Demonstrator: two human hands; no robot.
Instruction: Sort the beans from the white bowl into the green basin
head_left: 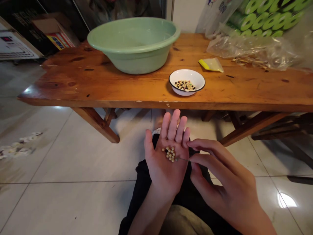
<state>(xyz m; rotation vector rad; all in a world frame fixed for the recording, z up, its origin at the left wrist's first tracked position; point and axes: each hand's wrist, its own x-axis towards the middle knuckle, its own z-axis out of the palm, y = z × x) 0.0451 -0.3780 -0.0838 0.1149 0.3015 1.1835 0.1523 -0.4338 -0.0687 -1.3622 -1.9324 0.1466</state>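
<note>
My left hand (167, 160) lies palm up with its fingers stretched out, and a small cluster of pale beads (170, 154) rests loose on the palm. From the right, my right hand (220, 176) pinches a thin needle or wire (183, 159) between thumb and fingertips. Its far end reaches over the left palm, where a small greyish bead (176, 159) sits at the tip, beside the pale ones. On the table beyond the hands stands a white bowl (198, 78) with a dark rim, holding many pale, dark and coloured beads (185, 85).
The wooden table (137, 93) runs across the view, its front edge just past my fingertips. It bears a large green basin (139, 60), a small yellow and clear packet (211, 65) and crumpled plastic wrapping (254, 52). An open cardboard box (52, 27) is at the back left.
</note>
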